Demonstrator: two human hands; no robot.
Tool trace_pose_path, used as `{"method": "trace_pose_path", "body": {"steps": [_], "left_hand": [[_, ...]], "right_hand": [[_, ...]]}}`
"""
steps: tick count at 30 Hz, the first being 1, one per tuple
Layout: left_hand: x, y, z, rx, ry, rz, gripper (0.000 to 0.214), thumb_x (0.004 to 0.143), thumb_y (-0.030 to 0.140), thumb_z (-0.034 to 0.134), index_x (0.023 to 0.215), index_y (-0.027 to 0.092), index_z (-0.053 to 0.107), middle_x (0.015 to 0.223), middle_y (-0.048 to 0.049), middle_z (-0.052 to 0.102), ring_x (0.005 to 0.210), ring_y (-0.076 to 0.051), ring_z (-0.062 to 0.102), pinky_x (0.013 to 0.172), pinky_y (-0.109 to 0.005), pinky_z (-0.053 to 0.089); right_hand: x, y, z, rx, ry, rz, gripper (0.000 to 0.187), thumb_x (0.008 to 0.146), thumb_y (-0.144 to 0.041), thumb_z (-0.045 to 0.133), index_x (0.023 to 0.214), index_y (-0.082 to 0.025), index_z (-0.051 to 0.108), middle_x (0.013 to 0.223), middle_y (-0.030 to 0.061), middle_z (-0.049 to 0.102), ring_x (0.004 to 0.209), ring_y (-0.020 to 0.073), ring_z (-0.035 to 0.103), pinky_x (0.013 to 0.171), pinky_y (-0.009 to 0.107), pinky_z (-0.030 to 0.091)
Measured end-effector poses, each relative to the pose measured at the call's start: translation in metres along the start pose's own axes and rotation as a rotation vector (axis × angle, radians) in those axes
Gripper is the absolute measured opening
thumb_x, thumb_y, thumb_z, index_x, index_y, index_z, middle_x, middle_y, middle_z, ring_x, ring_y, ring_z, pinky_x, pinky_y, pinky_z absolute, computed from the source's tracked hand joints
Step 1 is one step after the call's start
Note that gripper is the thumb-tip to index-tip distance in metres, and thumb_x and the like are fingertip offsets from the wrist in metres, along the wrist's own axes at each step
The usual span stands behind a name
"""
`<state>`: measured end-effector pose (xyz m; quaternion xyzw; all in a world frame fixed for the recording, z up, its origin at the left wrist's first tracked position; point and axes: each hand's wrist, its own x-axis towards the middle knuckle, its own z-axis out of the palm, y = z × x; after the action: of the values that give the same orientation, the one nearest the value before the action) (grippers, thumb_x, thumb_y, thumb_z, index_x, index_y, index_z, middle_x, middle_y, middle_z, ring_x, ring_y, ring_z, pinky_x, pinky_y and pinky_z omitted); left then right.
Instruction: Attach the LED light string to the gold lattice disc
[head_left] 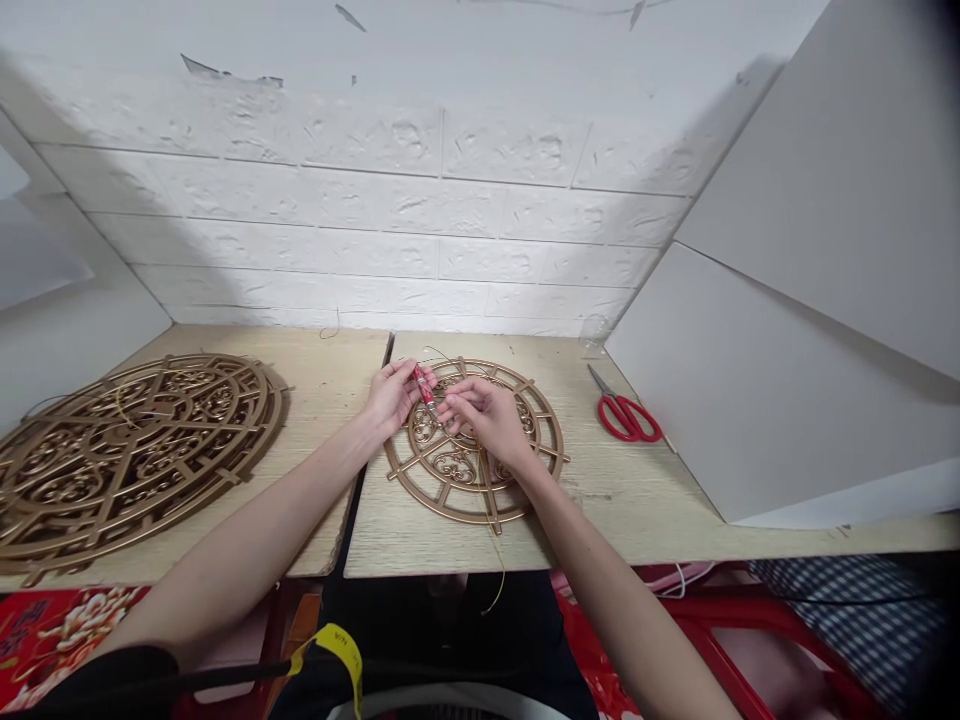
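My left hand (pixel 396 396) is closed around a small red printed tube (pixel 424 386), tilted with its lower end toward my right hand. The fingers of my right hand (pixel 486 414) are pinched together beside that lower end; what they hold, if anything, is too small to make out. Both hands are above a round bronze-coloured openwork lattice (pixel 454 465) with scroll patterns, which lies flat on the table and is partly hidden by them. A thin yellowish thread (pixel 501 570) runs over the lattice and hangs past the table's front edge.
A stack of similar round lattices (pixel 247 440) lies at the left. Red-handled scissors (pixel 628 416) rest on the right of the wooden table (pixel 600 500). White panels (pixel 750 380) stand at the right, and a white brick-patterned wall (pixel 420 230) closes off the back.
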<state>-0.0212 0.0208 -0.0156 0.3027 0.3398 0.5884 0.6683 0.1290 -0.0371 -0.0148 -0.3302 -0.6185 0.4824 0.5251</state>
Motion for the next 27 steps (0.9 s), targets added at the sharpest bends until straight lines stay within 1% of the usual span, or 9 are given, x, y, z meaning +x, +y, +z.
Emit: {"method": "trace_pose_path", "body": {"steps": [1, 3, 6, 9, 13, 17, 21, 24, 27], "left_hand": [[0.0, 0.0, 0.0, -0.005, 0.003, 0.002, 0.008, 0.082, 0.012, 0.055, 0.075, 0.011, 0.052, 0.067, -0.0067, 0.064, 0.058, -0.013, 0.063, 0.055, -0.022, 0.05], [0.0, 0.0, 0.0, -0.011, 0.006, 0.001, 0.008, 0.083, 0.011, 0.053, 0.076, 0.011, 0.052, 0.068, -0.007, 0.064, 0.057, -0.013, 0.062, 0.054, -0.022, 0.05], [0.0, 0.001, 0.001, -0.006, 0.017, -0.018, 0.009, 0.084, 0.012, 0.052, 0.075, 0.011, 0.052, 0.069, -0.0073, 0.064, 0.055, -0.012, 0.062, 0.053, -0.022, 0.05], [-0.001, 0.002, 0.001, 0.005, 0.019, -0.027, 0.011, 0.085, 0.012, 0.051, 0.075, 0.01, 0.052, 0.068, -0.0073, 0.064, 0.055, -0.012, 0.061, 0.053, -0.022, 0.05], [-0.002, 0.002, 0.002, 0.016, 0.013, -0.022, 0.01, 0.085, 0.013, 0.052, 0.075, 0.011, 0.053, 0.069, -0.0074, 0.064, 0.055, -0.012, 0.061, 0.054, -0.023, 0.051], [-0.002, 0.001, 0.001, 0.016, 0.019, -0.022, 0.009, 0.085, 0.013, 0.052, 0.076, 0.011, 0.053, 0.07, -0.0076, 0.064, 0.056, -0.012, 0.061, 0.055, -0.023, 0.051], [-0.002, 0.001, 0.002, 0.014, 0.027, -0.017, 0.009, 0.085, 0.013, 0.052, 0.076, 0.011, 0.052, 0.069, -0.0073, 0.064, 0.055, -0.012, 0.061, 0.054, -0.023, 0.05], [-0.001, 0.001, 0.001, 0.013, 0.026, -0.021, 0.008, 0.085, 0.013, 0.051, 0.077, 0.011, 0.052, 0.069, -0.0068, 0.064, 0.054, -0.012, 0.061, 0.053, -0.023, 0.05], [-0.001, 0.001, 0.001, 0.007, 0.025, -0.025, 0.008, 0.085, 0.013, 0.051, 0.077, 0.011, 0.052, 0.069, -0.0068, 0.064, 0.054, -0.012, 0.061, 0.054, -0.023, 0.051]], "right_hand": [[0.001, -0.001, -0.001, 0.062, -0.009, 0.048, 0.026, 0.078, -0.039, 0.067, 0.084, -0.015, 0.057, 0.075, 0.0046, 0.068, 0.058, 0.0146, 0.065, 0.044, 0.021, 0.051], [0.002, -0.005, -0.003, 0.202, -0.022, 0.134, 0.029, 0.075, -0.039, 0.07, 0.083, -0.015, 0.055, 0.074, 0.0035, 0.067, 0.044, 0.0082, 0.055, 0.033, 0.015, 0.037], [0.004, -0.012, -0.009, 0.414, -0.007, 0.235, 0.029, 0.072, -0.034, 0.073, 0.082, -0.015, 0.053, 0.067, -0.0021, 0.06, 0.035, 0.0001, 0.032, 0.029, 0.011, 0.018], [0.005, -0.014, -0.013, 0.548, 0.017, 0.315, 0.031, 0.07, -0.029, 0.075, 0.076, -0.016, 0.048, 0.057, -0.0081, 0.042, 0.039, 0.0004, 0.021, 0.032, 0.011, 0.012], [0.005, -0.015, -0.014, 0.535, 0.072, 0.327, 0.034, 0.069, -0.028, 0.075, 0.07, -0.017, 0.043, 0.053, -0.0103, 0.023, 0.042, 0.0028, 0.014, 0.034, 0.013, 0.009], [0.004, -0.016, -0.012, 0.456, 0.102, 0.323, 0.032, 0.066, -0.032, 0.076, 0.071, -0.016, 0.048, 0.05, -0.0118, 0.017, 0.043, 0.0032, 0.009, 0.036, 0.016, 0.007], [0.003, -0.014, -0.009, 0.264, 0.164, 0.273, 0.03, 0.067, -0.039, 0.073, 0.075, -0.016, 0.055, 0.047, -0.0113, 0.023, 0.041, 0.004, 0.012, 0.038, 0.019, 0.009], [0.001, -0.009, -0.005, -0.048, 0.182, 0.137, 0.026, 0.073, -0.04, 0.067, 0.076, -0.015, 0.06, 0.047, -0.0093, 0.028, 0.042, 0.0054, 0.018, 0.042, 0.021, 0.014], [-0.001, -0.004, -0.001, -0.436, 0.123, -0.064, 0.021, 0.08, -0.036, 0.061, 0.077, -0.016, 0.064, 0.048, -0.0074, 0.031, 0.045, 0.0071, 0.026, 0.048, 0.022, 0.02]]}}
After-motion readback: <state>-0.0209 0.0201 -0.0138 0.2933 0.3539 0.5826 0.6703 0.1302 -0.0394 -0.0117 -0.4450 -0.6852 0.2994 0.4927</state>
